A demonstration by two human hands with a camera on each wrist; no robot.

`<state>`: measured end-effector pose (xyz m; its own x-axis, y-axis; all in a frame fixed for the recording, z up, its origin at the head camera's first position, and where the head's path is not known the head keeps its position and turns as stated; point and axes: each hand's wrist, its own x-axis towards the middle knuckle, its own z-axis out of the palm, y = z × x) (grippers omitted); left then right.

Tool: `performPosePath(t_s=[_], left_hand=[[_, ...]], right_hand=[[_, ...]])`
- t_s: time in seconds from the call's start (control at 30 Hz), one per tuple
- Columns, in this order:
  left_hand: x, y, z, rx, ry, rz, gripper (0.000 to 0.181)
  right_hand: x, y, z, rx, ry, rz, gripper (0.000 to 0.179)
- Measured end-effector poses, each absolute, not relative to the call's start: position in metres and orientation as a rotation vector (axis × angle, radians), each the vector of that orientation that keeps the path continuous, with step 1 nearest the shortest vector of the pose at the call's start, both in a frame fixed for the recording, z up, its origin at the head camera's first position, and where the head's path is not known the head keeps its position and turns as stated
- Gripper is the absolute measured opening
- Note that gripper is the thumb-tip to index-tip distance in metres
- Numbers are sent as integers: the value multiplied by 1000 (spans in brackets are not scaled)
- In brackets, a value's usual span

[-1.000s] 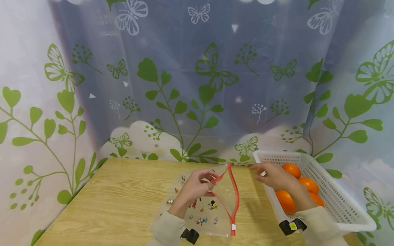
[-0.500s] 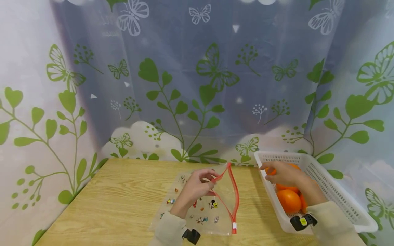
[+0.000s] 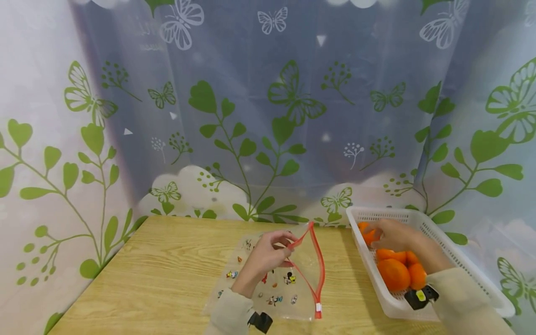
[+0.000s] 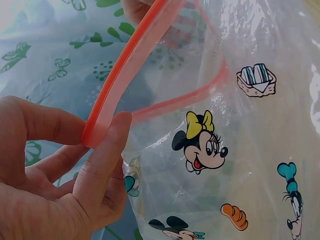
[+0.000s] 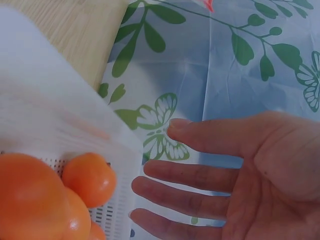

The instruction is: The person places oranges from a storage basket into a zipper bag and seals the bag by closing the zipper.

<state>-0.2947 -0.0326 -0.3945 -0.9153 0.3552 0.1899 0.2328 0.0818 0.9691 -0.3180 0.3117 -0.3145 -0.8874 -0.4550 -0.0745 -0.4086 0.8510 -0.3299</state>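
Pinching the red zip strip [image 4: 120, 82] of a clear, cartoon-printed plastic bag [image 3: 278, 286], the left hand [image 3: 268, 253] clamps its fingers left of the white perforated plastic basket [image 3: 462, 274]; the bag lies there on the pale wooden surface [image 3: 167, 270]. Over the basket hangs the right hand [image 3: 393, 235], fingers apart, near round orange fruits [image 3: 393, 274].

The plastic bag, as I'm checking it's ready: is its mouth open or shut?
Open: the red edges of the plastic bag stand apart, the left hand pinching one.
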Motion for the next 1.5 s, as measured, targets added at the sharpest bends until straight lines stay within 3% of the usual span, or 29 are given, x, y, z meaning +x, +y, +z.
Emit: performPosePath(t_s=[0.3, 0.53, 1.5], left_hand=[[-295, -33, -394, 601, 2235, 1967, 26], [-297, -33, -393, 592, 2250, 1957, 27], [-295, -34, -395, 600, 2256, 1953, 28]], right_hand=[[-324, 324, -316, -623, 2874, -355, 28], [-326, 330, -314, -365, 2785, -387, 30], [-332, 337, -336, -187, 2683, -371, 37]])
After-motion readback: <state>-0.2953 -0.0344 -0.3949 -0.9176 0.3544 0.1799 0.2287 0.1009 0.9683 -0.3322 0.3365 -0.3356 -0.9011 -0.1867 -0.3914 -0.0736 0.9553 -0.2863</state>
